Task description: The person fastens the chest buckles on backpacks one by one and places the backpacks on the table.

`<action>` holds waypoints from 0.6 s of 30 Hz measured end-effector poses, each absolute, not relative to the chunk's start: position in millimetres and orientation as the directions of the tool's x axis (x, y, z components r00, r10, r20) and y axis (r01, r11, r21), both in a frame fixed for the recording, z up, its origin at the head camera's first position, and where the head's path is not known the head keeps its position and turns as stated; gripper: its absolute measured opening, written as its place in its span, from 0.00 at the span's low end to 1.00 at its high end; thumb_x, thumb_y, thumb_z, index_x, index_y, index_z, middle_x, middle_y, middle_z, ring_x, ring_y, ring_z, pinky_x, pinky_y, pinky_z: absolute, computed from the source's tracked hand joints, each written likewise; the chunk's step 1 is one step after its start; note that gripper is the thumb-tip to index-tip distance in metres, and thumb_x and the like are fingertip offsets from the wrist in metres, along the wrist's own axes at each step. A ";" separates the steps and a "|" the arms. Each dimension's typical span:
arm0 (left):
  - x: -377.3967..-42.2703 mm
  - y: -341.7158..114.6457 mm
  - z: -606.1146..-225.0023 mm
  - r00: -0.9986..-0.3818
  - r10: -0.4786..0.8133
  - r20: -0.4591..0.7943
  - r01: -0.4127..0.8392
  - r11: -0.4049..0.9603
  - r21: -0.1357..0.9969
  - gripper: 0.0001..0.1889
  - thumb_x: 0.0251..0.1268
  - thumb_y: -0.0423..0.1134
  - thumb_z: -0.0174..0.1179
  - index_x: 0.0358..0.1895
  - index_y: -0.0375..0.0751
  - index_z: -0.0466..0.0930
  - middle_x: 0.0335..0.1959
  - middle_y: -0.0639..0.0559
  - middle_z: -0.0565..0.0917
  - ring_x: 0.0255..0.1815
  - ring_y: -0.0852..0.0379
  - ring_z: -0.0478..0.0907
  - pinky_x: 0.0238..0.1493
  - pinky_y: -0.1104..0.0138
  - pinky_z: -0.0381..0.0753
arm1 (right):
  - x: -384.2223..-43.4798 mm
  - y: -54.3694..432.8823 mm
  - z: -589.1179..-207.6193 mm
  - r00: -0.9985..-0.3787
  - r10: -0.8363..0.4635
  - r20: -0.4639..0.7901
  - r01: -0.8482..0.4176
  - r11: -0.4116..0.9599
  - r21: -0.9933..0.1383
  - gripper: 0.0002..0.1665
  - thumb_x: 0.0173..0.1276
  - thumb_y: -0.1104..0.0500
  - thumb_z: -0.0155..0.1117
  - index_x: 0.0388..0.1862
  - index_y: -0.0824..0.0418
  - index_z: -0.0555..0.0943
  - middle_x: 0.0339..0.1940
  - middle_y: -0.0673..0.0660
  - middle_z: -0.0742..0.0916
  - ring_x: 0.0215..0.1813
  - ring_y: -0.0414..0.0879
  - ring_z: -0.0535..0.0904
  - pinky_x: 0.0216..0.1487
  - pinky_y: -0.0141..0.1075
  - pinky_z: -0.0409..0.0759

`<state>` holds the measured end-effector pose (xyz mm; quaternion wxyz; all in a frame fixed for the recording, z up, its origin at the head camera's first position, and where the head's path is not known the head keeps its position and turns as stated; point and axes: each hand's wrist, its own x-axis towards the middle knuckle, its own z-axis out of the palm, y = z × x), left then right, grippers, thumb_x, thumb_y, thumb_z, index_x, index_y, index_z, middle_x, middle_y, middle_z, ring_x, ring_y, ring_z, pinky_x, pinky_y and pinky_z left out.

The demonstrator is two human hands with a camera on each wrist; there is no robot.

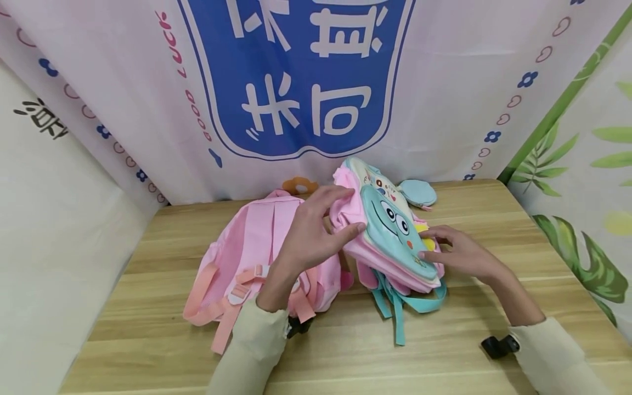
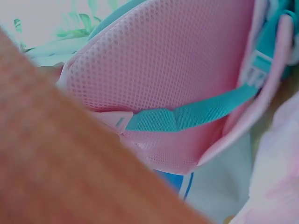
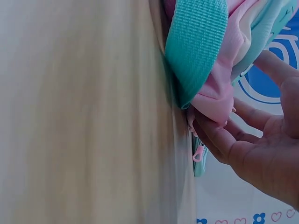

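A small pink and teal backpack (image 1: 395,225), with a smiling face on its front pocket, sits tilted on the table. Its pink mesh back panel (image 2: 163,70) and teal strap (image 2: 187,116) fill much of the left wrist view. My left hand (image 1: 316,227) lies against the bag's left side, thumb spread from the fingers at the front edge. On the other side, my right hand (image 1: 461,253) touches the pink side with lightly bent fingers (image 3: 219,135), thumb by the front pocket. A yellow piece (image 1: 427,236) shows beside that hand.
A second pink backpack (image 1: 259,219) with peach straps lies to the left, partly behind my left forearm. A round light-blue pouch (image 1: 418,193) is behind the teal bag. The wooden table (image 1: 148,329) meets a printed curtain (image 1: 444,109) at the back.
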<state>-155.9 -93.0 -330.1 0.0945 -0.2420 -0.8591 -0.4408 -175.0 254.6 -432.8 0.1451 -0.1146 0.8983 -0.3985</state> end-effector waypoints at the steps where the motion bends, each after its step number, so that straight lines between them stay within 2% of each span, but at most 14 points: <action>1: -156.3 -92.4 -328.7 -0.863 0.327 0.386 0.505 0.498 0.705 0.33 0.62 0.47 0.76 0.71 0.46 0.81 0.71 0.48 0.81 0.72 0.47 0.78 0.70 0.51 0.83 | -176.0 252.5 -433.5 -0.931 -0.324 -0.167 -0.092 0.652 -0.752 0.40 0.73 0.42 0.74 0.76 0.60 0.76 0.77 0.69 0.75 0.73 0.65 0.73 0.72 0.63 0.75; 8: -157.4 -89.9 -320.2 -0.842 0.315 0.437 0.538 0.520 0.663 0.31 0.63 0.48 0.75 0.69 0.44 0.83 0.69 0.47 0.82 0.72 0.46 0.78 0.74 0.49 0.79 | -180.9 240.0 -435.4 -0.921 -0.354 -0.159 -0.101 0.615 -0.782 0.40 0.73 0.43 0.74 0.77 0.61 0.75 0.76 0.67 0.76 0.73 0.65 0.73 0.74 0.62 0.75; 13: -157.8 -91.4 -314.9 -0.834 0.319 0.450 0.550 0.544 0.633 0.31 0.63 0.49 0.74 0.68 0.44 0.83 0.69 0.47 0.82 0.71 0.46 0.78 0.73 0.48 0.80 | -183.3 232.3 -436.0 -0.915 -0.372 -0.156 -0.099 0.582 -0.807 0.40 0.73 0.45 0.74 0.78 0.60 0.74 0.76 0.66 0.76 0.74 0.64 0.72 0.77 0.64 0.71; 18: -159.6 -93.3 -309.8 -0.822 0.319 0.472 0.566 0.552 0.612 0.30 0.65 0.49 0.73 0.68 0.43 0.83 0.68 0.46 0.82 0.70 0.46 0.78 0.74 0.48 0.79 | -184.6 221.1 -432.3 -0.910 -0.383 -0.155 -0.104 0.576 -0.811 0.41 0.74 0.46 0.74 0.78 0.61 0.73 0.74 0.66 0.78 0.71 0.63 0.73 0.75 0.63 0.73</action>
